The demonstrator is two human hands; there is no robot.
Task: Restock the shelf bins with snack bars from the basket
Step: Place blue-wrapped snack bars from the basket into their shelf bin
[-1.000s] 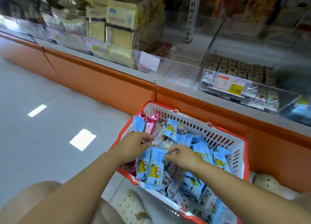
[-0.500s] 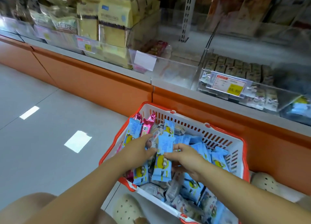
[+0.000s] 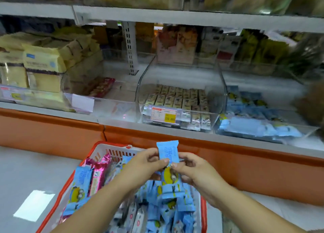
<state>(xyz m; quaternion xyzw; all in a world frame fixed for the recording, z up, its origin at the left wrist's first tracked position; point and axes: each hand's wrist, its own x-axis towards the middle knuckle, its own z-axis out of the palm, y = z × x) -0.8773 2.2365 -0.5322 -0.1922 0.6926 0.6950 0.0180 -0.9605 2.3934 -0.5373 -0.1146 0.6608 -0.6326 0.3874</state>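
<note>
Your left hand (image 3: 145,164) and right hand (image 3: 197,172) pinch one upright blue snack bar (image 3: 168,152) over the red basket (image 3: 112,143), open air past its far rim, blue-bar bin (image 3: 263,133) beyond.

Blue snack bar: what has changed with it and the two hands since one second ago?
Both hands were down among the bars in the basket. Since then the left hand and right hand have pinched a blue snack bar and lifted it upright above the basket, toward the shelf. The camera tilted up too. Unchanged: the basket stands before the orange shelf base, pink bars at its left side.
</note>
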